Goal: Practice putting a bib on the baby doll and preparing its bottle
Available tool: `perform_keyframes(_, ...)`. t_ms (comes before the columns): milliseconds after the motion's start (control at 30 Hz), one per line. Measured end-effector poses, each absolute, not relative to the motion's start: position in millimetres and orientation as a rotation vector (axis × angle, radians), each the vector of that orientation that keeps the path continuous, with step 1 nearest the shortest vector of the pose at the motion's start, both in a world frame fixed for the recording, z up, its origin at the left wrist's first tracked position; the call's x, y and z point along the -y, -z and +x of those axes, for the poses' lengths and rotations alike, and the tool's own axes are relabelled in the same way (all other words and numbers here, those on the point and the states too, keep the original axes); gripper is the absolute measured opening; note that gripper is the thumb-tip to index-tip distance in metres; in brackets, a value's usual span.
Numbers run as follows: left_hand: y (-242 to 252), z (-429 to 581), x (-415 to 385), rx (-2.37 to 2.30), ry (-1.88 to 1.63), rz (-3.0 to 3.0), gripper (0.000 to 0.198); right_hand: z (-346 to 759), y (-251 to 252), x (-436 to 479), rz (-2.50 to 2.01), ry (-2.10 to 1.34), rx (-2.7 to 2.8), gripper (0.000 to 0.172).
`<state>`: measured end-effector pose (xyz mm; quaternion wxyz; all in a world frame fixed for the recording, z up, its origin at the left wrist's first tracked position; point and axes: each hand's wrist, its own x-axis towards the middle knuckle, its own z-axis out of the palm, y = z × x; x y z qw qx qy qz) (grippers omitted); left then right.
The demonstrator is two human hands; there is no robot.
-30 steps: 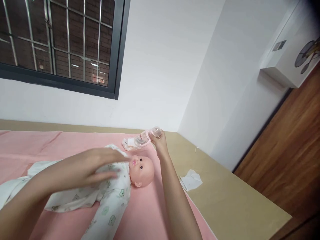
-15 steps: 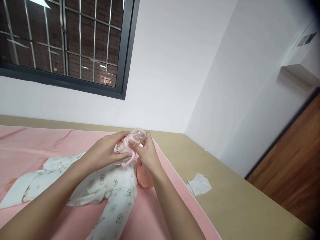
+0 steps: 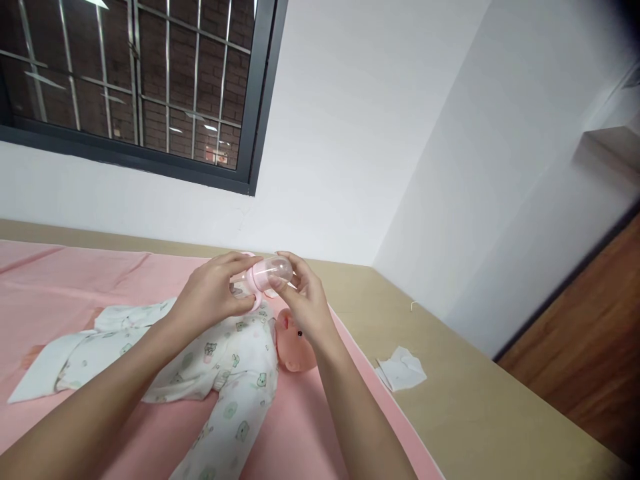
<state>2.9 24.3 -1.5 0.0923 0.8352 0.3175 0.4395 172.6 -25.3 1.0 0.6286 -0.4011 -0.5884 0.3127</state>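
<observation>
Bottle location: the baby bottle [image 3: 253,277] is held in the air between both hands, lying roughly level, above the chest and head of the doll [image 3: 235,363]. It touches neither the doll nor the surface below.
Left hand grip: the left hand [image 3: 213,293] is closed around the bottle's body, at the end with the pink handles.
Right hand grip: the right hand [image 3: 305,303] pinches the clear cap [image 3: 278,269] between thumb and forefingers, at the bottle's right end.
Cap status: seated on the bottle, with no gap visible between cap and collar.
Bottle contents: cannot be told, because the hands cover the body.
Doll status: lies on its back on the pink sheet [image 3: 75,280], dressed in a printed white suit, with its head toward the right and partly hidden behind the right wrist.
Done, as judged: the bottle is picked up and secured in a two-handed hold.
Not done, as judged: the cap is not removed and the teat is not exposed.
Surroundings: a crumpled tissue [image 3: 401,368] lies on the bare counter [image 3: 475,413], well apart from the hands.
</observation>
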Motion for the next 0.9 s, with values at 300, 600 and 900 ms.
perform_keyframes(300,2.9,4.0,-23.8,-0.946,-1.339,2.519,0.053,177.7,-1.7,24.2,-0.906,-0.782,1.370,0.048)
perform_keyframes(600,2.9,1.8,-28.2,-0.977,-1.281,2.547,0.053,181.0,1.1,21.5,-0.899,-0.869,1.386,0.049)
perform_keyframes(900,4.5,0.5,-31.2,-0.964,-1.253,2.501,0.055,177.6,2.1,22.6,-0.944,-0.792,1.390,0.047)
